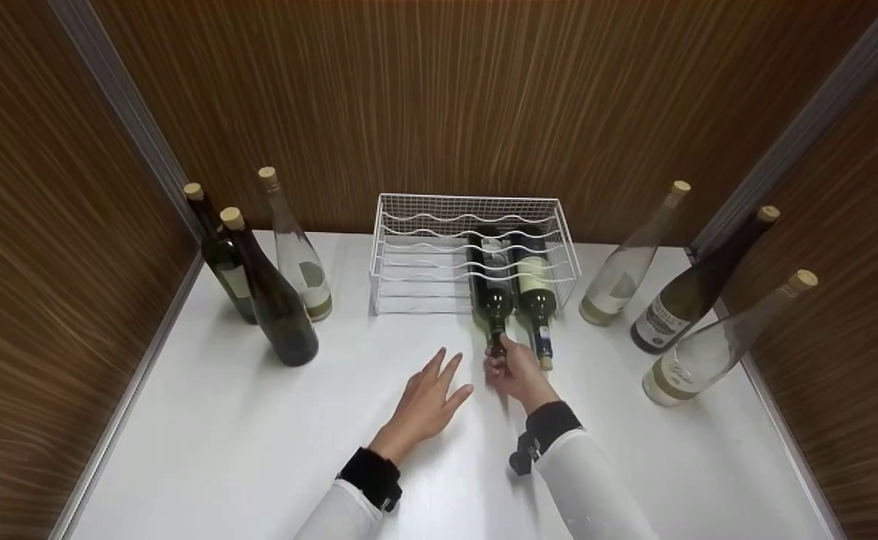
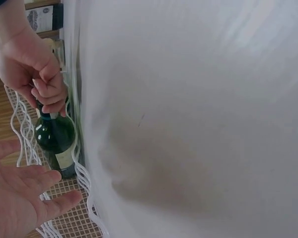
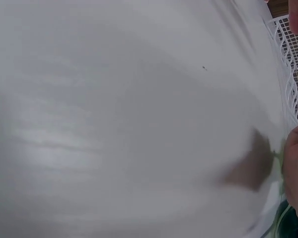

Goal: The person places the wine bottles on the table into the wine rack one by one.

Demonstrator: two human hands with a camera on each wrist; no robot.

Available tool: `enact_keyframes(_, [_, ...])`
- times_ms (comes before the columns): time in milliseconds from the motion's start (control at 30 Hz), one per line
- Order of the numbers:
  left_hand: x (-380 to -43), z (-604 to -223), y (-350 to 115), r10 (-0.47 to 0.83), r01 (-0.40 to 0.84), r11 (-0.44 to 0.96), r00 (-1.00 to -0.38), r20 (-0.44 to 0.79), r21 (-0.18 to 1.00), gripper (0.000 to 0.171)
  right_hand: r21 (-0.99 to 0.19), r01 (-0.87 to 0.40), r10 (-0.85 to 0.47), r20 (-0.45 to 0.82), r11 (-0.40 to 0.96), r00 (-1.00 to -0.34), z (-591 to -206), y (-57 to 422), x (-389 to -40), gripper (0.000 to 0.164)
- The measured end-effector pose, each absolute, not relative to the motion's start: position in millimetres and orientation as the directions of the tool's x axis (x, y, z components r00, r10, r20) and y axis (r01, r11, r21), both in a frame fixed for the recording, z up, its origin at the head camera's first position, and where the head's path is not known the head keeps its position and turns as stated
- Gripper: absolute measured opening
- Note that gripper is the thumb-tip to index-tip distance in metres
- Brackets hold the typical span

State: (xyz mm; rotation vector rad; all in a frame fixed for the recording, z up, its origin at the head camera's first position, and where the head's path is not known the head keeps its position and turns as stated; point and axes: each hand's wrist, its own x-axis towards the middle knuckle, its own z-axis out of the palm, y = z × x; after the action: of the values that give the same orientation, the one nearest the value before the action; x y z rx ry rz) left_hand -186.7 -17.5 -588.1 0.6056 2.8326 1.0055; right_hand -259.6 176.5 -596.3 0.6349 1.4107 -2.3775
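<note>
My right hand point(image 1: 520, 371) grips the neck of a dark green wine bottle point(image 1: 494, 296) that lies in the white wire rack point(image 1: 424, 292), its neck pointing out toward me. Just to the right, a second wine bottle point(image 1: 535, 289) with a pale label and a cork lies in the rack, neck outward too. My left hand point(image 1: 425, 403) hovers over the white table with fingers spread and holds nothing. In the left wrist view the right hand point(image 2: 35, 69) curls around the bottle's neck, hiding its end.
Three corked bottles stand on the left, the nearest being a dark bottle point(image 1: 278, 307). Three more stand on the right: a clear bottle point(image 1: 623, 274), a dark bottle point(image 1: 683, 300) and another clear bottle point(image 1: 698, 364). Wood-grain panels point(image 1: 334, 97) enclose the white table point(image 1: 236, 435).
</note>
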Motion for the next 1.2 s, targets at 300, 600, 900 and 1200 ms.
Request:
enact_keyframes(300, [-184,-588,-19,0.379,0.347,0.702,-0.921,0.087,0.621,0.065,-0.885,0.322,0.222,-0.258,0.337,-0.940,-590,167,-252,0.048])
enact_keyframes(600, [-183,-587,-16,0.377,0.349,0.686,-0.921,0.098,0.638,0.066,-0.645,0.148,0.218,0.030,0.750,-0.975,-589,164,-248,0.042])
enact_keyframes(900, [-186,-589,-10,0.370,0.276,0.603,-0.928,0.044,0.749,0.067,-0.722,0.185,0.181,-0.084,0.667,-0.980,-587,171,-249,0.028])
enact_keyframes(1200, [-189,-590,-3,0.348,0.206,0.557,-0.938,-0.001,0.805,0.062,-0.901,0.282,0.165,-0.239,0.331,-0.957,-591,174,-253,0.021])
